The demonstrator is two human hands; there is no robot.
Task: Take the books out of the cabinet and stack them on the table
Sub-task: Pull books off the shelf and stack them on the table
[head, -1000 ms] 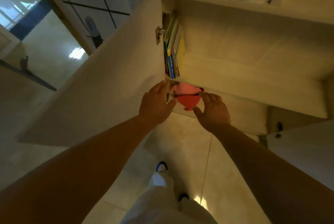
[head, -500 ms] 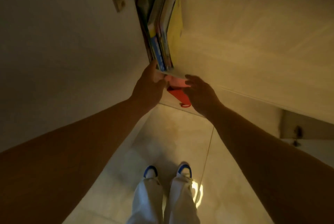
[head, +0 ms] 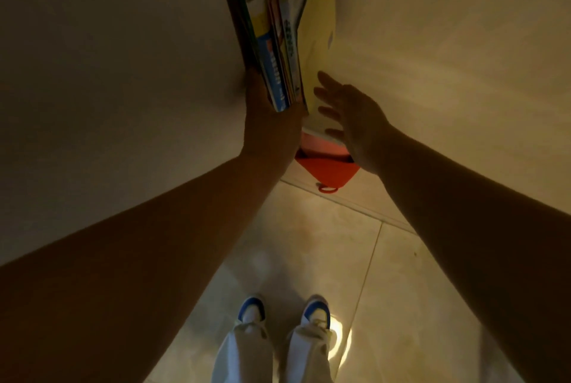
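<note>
A row of thin upright books stands at the left end of the cabinet shelf, with blue, white and yellow spines facing me. My left hand presses against the bottom front corner of the row, fingers hidden behind the spines. My right hand hovers with fingers spread beside the outermost yellow book, not touching it that I can see. A red and pink folder-like thing with a small loop hangs below the shelf edge between my hands.
The open cabinet door fills the left side, close to my left arm. Below are pale floor tiles and my feet in blue-and-white shoes. The table is out of view.
The camera has come much closer to the shelf. My hands rose from the red thing under the shelf to the books; the right hand opened and lifted beside the yellow book.
</note>
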